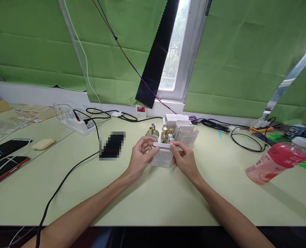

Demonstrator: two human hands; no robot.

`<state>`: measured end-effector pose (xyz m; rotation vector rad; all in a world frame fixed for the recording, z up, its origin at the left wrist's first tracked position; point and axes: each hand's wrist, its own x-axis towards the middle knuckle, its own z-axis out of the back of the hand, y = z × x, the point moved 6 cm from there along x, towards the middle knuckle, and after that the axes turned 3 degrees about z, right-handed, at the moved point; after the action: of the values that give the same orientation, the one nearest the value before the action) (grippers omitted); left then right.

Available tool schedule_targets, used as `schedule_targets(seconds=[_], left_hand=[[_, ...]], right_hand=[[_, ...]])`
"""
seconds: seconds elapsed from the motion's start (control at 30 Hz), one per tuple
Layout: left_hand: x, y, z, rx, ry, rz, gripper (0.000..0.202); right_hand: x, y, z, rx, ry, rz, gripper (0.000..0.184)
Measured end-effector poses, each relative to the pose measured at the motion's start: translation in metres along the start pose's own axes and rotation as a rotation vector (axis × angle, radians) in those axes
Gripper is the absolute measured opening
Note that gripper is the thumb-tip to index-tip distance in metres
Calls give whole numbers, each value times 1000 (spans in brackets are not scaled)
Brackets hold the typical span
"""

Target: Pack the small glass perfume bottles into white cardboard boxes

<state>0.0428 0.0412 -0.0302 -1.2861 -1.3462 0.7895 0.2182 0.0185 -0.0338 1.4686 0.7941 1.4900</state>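
Both my hands hold a small white box (163,156) standing on the pale green table (153,203). My left hand (139,156) grips its left side, with the fingertips pinching the top flap. My right hand (185,158) grips the right side, fingers curled over the same flap. Just behind the box stand several small glass bottles with gold caps (161,133), and behind those are more white boxes (184,131), some with their flaps up.
A pink drink bottle (277,162) lies on its side at the right. A power strip (77,124) and black cables (65,182) cross the left half. Two phones (5,156) and a beige case (42,144) sit far left. Tangled cables lie at the back right.
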Motion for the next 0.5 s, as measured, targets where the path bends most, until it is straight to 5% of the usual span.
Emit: schedule_targets(seconds=[0.5], left_hand=[[0,-1,-1,5,-10,39,43]], right_hand=[[-1,1,0,6,3,-4,38]])
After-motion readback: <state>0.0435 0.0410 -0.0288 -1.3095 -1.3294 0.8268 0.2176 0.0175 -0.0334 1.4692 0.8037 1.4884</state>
